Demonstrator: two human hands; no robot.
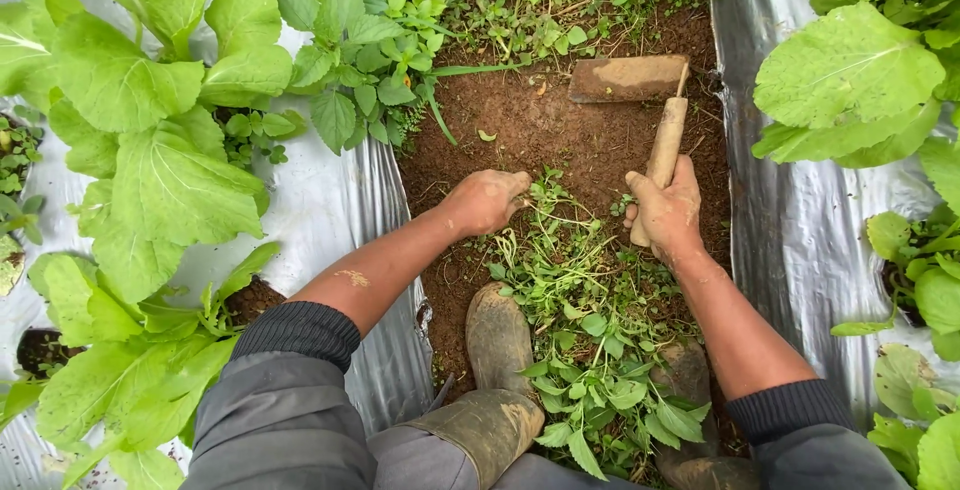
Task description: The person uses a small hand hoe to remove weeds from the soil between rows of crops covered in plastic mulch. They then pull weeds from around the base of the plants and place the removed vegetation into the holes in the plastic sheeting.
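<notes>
Head view: R hand (668,212) fingers clamp hoe handle (665,150), L hand (487,200) fingers grip weeds (575,290).

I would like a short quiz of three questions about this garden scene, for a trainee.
1. True or false: the right hand grips the hoe's pale wooden handle.
2. What do the left hand fingers touch? A) pulled green weeds B) silver plastic sheet
3. Fill in: the flat hoe blade rests on brown ____.

Key: 1 true; 2 A; 3 soil.
</notes>
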